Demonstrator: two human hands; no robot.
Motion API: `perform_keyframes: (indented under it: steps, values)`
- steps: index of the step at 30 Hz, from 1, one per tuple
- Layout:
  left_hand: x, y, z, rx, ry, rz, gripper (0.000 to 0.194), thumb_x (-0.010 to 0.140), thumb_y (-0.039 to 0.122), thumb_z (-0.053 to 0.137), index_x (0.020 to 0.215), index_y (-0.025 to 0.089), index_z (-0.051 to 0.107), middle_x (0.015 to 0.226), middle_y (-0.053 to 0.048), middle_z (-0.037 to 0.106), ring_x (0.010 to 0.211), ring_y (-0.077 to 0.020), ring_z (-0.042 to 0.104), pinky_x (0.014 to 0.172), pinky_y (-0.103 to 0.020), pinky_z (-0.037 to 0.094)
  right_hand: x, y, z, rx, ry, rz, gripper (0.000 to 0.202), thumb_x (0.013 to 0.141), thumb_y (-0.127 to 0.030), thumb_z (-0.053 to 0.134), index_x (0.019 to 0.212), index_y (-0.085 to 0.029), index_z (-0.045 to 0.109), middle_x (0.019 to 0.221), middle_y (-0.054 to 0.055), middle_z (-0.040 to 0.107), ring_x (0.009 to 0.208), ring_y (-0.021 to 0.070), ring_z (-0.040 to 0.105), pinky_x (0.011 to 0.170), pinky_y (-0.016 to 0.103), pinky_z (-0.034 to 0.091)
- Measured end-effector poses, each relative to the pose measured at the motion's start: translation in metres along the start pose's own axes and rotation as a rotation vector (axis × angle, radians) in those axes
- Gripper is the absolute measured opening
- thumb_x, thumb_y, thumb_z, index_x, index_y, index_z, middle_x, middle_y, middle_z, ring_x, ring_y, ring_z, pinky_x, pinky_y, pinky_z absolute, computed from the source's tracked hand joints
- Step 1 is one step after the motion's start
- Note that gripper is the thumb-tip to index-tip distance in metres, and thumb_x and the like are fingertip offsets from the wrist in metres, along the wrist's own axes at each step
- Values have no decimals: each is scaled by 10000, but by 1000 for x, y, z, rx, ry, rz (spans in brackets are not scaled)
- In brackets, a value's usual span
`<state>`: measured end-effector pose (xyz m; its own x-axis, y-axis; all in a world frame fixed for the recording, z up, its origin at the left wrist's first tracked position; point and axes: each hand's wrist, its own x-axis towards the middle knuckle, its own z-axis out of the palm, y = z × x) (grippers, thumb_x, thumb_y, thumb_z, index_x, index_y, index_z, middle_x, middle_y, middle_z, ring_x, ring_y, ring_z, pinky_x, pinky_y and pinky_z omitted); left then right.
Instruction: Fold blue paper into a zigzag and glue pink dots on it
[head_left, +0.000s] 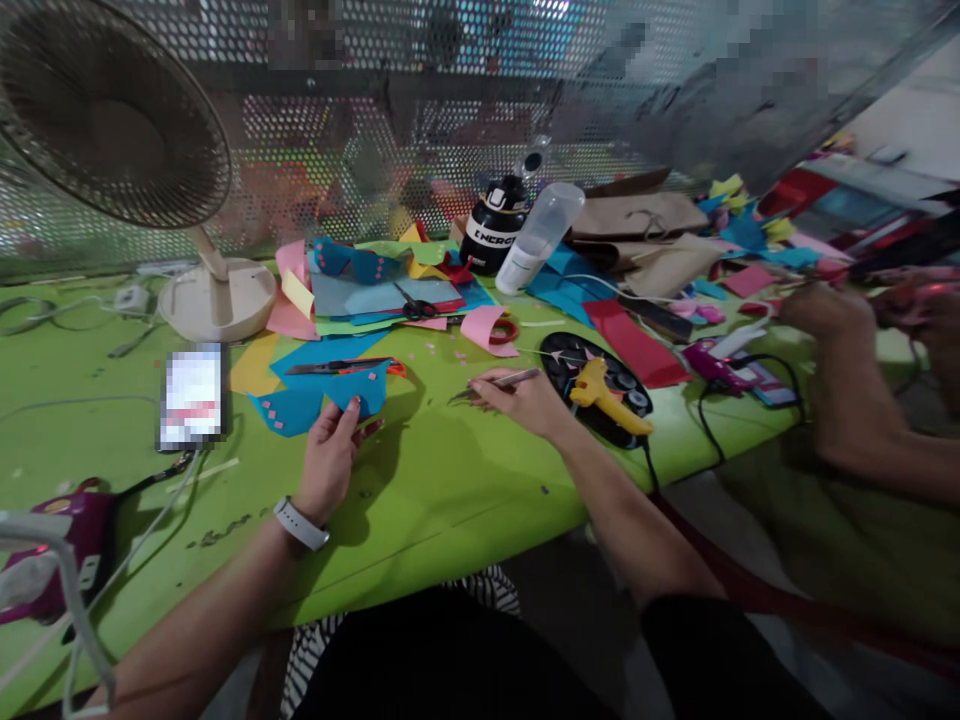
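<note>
My left hand [330, 455] pinches a blue paper cutout [289, 408] shaped like a pair of glasses, dotted with small pink squares, and holds it just above the green table [450, 490]. In my right hand [525, 398] is a pair of tweezers [519, 377], its tips pointing left toward the cutout but apart from it. Orange-handled scissors [322, 368] lie right behind the cutout. Tiny pink paper bits [437, 352] are scattered beyond the tweezers. A yellow glue gun [600, 392] rests on a black oval tray [556, 350] beside my right wrist.
A fan [217, 300], a phone [192, 395] and a purple glue gun [64, 545] stand or lie at left. Behind are coloured paper sheets [360, 300], black scissors [417, 305], a black jug [491, 235] and a clear bottle [540, 235]. Another person's hands [832, 310] work at right, near cables.
</note>
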<state>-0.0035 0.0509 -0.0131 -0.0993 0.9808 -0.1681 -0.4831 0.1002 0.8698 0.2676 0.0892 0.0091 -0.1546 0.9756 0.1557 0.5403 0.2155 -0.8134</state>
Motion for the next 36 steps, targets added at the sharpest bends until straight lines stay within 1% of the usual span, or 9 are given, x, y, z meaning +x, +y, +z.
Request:
perform_keyframes:
  steps: [1, 2, 5, 8, 12, 15, 20, 28, 36]
  values:
    - [0, 0, 0, -1, -4, 0, 266, 716, 397, 790, 840, 194, 672, 933, -2, 690, 872, -146, 660, 807, -307, 569, 3, 5, -1, 62, 15, 35, 292, 816, -496, 622, 817, -218, 713, 731, 44, 742, 662, 233, 711, 588, 353, 590]
    - [0, 0, 0, -1, -6, -1, 266, 716, 397, 791, 842, 195, 672, 939, -1, 691, 872, -146, 662, 809, -311, 570, 7, 11, -1, 122, 58, 62, 319, 810, -520, 624, 839, -214, 707, 743, 50, 745, 671, 236, 718, 590, 356, 597]
    - [-1, 2, 1, 7, -4, -4, 281, 708, 403, 796, 858, 198, 678, 962, -4, 697, 889, -157, 668, 820, -324, 572, 17, 27, -3, 241, 239, 118, 420, 784, -585, 627, 914, -191, 684, 773, 71, 750, 686, 236, 730, 584, 345, 607]
    - [-1, 2, 1, 20, 6, -7, 307, 695, 409, 804, 883, 198, 685, 964, -14, 702, 894, -169, 671, 816, -332, 576, 22, 41, -2, 202, 330, 127, 465, 774, -614, 616, 939, -184, 678, 772, 76, 752, 701, 244, 735, 578, 336, 605]
    - [0, 2, 0, 31, -14, 1, 293, 718, 402, 790, 906, 199, 692, 978, -16, 704, 890, -167, 671, 802, -329, 578, 24, 49, 2, 110, 332, 101, 467, 802, -604, 580, 980, -185, 687, 832, 81, 759, 736, 252, 741, 598, 338, 603]
    - [0, 2, 0, 38, -19, 10, 277, 728, 394, 785, 902, 198, 694, 974, -15, 702, 873, -158, 668, 793, -322, 578, 23, 48, 3, 89, 327, 68, 461, 819, -588, 566, 981, -175, 689, 877, 96, 759, 760, 251, 742, 620, 336, 602]
    - [-1, 4, 3, 34, 4, 6, 301, 682, 403, 815, 848, 190, 682, 911, -7, 698, 839, -159, 668, 791, -331, 576, 23, 45, 4, 0, 319, 17, 456, 832, -587, 549, 980, -179, 690, 894, 95, 760, 786, 253, 741, 653, 358, 603]
    - [-1, 3, 4, 38, 22, 9, 308, 671, 411, 820, 847, 194, 690, 902, 4, 693, 825, -151, 663, 774, -314, 577, 22, 43, 7, 12, 294, -8, 389, 847, -552, 549, 928, -205, 704, 876, 87, 751, 759, 265, 738, 581, 367, 598]
    - [0, 3, 3, 36, 10, 5, 294, 677, 408, 817, 817, 189, 679, 902, -4, 702, 819, -153, 668, 764, -311, 576, 22, 47, 8, 91, 317, 50, 354, 845, -523, 555, 951, -211, 684, 879, 79, 756, 808, 265, 740, 619, 366, 610]
